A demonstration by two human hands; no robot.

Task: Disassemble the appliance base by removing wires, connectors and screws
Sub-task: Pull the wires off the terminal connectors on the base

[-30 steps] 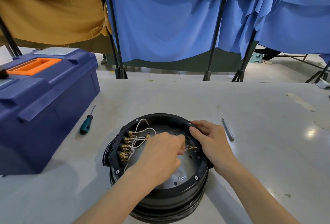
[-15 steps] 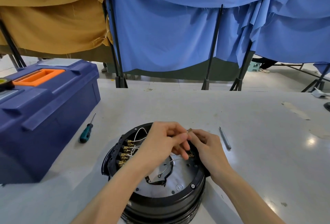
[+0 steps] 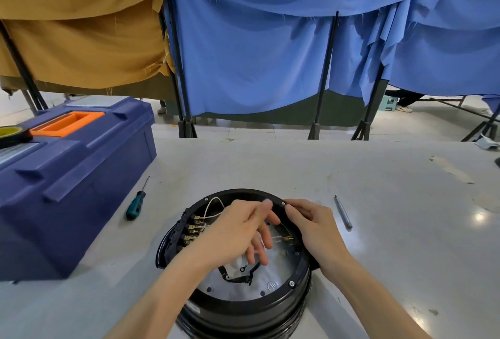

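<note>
The round black appliance base [image 3: 243,309] stands upside down on the table in front of me. White wires [image 3: 213,203] loop to a row of brass connectors [image 3: 193,228] on its left inner edge. A further pair of brass connectors [image 3: 286,238] lies on the silver plate, and a screw [image 3: 291,283] sits in the rim. My left hand [image 3: 238,230] hovers over the plate, its fingers loose and spread, holding nothing. My right hand [image 3: 313,228] grips the far right rim with curled fingers.
A green-handled screwdriver [image 3: 135,205] lies left of the base, a slim grey tool [image 3: 343,211] to its right. A big blue toolbox [image 3: 67,176] with an orange handle fills the left side, a tape roll [image 3: 10,134] on its lid. Curtain stands are behind the table.
My left hand pinched at something with the right hand half a second ago; now its fingers have spread and lowered over the plate. My right hand has returned to the rim.
</note>
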